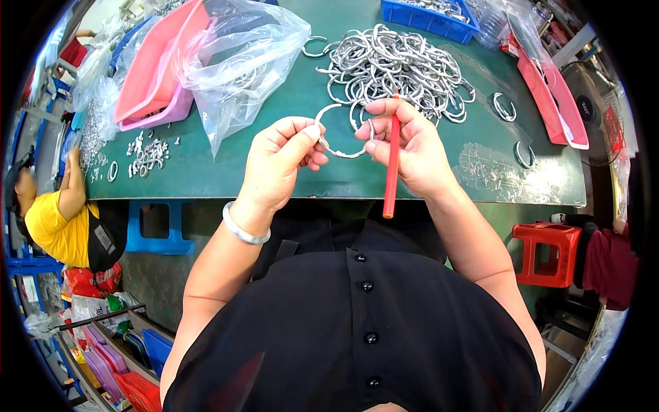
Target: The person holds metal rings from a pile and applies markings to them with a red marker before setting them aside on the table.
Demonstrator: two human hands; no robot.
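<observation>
A thin silver open bangle [341, 155] is held up between my two hands over the near edge of the green table. My left hand [281, 154] pinches its left side between thumb and fingers. At its right side, the thumb and fingertips of my right hand [415, 144] grip the other end. A red pencil [392, 172] is also in my right hand, pointing down toward me. Just beyond my hands lies a big heap of silver bangles [395, 65]. A pale bangle [241, 230] circles my left wrist.
Pink bins [158, 65] and a clear plastic bag [240, 75] stand left, near small metal pieces [147, 156]. A blue tray [432, 19] is at the back; a pink basket [549, 103] at right. Stools [547, 237] flank me. A person in yellow [58, 230] sits far left.
</observation>
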